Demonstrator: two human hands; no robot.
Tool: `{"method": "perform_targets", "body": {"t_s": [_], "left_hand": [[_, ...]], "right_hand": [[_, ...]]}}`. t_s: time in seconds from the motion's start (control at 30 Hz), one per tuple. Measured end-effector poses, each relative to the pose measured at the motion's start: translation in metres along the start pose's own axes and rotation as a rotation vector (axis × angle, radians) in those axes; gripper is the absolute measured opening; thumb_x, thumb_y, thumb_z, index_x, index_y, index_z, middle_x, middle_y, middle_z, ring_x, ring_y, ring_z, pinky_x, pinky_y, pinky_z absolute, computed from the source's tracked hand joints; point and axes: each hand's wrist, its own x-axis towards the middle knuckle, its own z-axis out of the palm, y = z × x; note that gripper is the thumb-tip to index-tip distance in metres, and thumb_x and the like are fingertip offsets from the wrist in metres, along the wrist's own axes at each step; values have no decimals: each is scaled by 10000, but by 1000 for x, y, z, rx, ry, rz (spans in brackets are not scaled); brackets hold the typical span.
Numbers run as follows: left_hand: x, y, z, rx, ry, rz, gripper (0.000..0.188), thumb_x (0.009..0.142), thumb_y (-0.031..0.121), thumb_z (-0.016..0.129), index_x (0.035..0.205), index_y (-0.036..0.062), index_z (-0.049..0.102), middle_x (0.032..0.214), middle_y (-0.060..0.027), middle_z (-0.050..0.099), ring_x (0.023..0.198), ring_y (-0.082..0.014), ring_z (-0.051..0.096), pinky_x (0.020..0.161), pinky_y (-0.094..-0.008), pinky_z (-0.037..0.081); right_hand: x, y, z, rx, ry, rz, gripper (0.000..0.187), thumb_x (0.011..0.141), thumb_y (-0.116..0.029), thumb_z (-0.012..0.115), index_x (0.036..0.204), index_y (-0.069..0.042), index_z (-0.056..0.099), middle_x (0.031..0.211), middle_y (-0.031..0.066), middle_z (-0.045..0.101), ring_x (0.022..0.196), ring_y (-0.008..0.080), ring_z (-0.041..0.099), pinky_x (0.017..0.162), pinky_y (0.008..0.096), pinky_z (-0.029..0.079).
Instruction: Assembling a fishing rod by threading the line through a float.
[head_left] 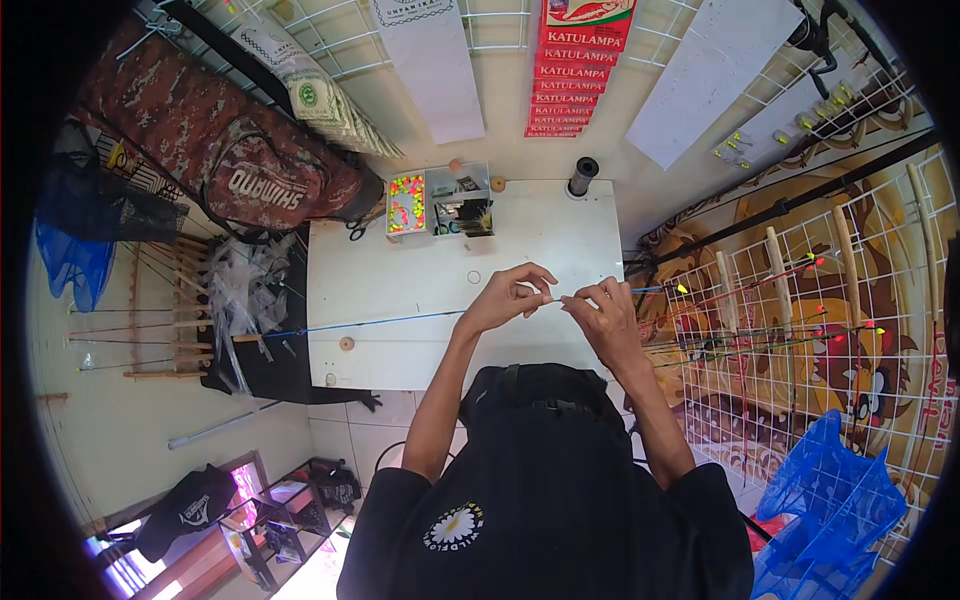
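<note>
A thin blue fishing rod lies roughly level across the white table, its light wooden handle off to the left. My left hand pinches it near the middle of the table, thumb and fingers pressed together. Just to the right, my right hand also pinches the rod. A short pale section shows between my fingertips; too small to tell what it is. Past my right hand, the blue shaft runs on toward a small yellow tip.
On the white table sit an organizer box with bright beads, scissors and a dark cylinder. Clear plastic bags are heaped at left. Rods with coloured tips hang on the white wire grid at right.
</note>
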Motion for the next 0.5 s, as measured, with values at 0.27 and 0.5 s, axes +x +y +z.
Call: {"method": "perform_targets", "body": {"t_s": [0.27, 0.5], "left_hand": [[-1, 0, 0, 4, -20, -27, 262, 867, 43, 672, 1111, 4, 587, 888, -40, 596, 634, -55, 529, 524, -209, 401], [-1, 2, 3, 4, -12, -12, 244, 872, 47, 672, 1103, 18, 600, 845, -34, 601, 607, -47, 517, 505, -203, 395]], "right_hand": [[2, -2, 4, 19, 24, 57, 168, 727, -178, 768, 865, -111, 700, 839, -8, 582, 800, 201, 492, 696, 350, 378], [4, -2, 3, 56, 42, 73, 164, 712, -170, 776, 845, -109, 703, 790, -6, 566, 785, 202, 488, 698, 357, 378]]}}
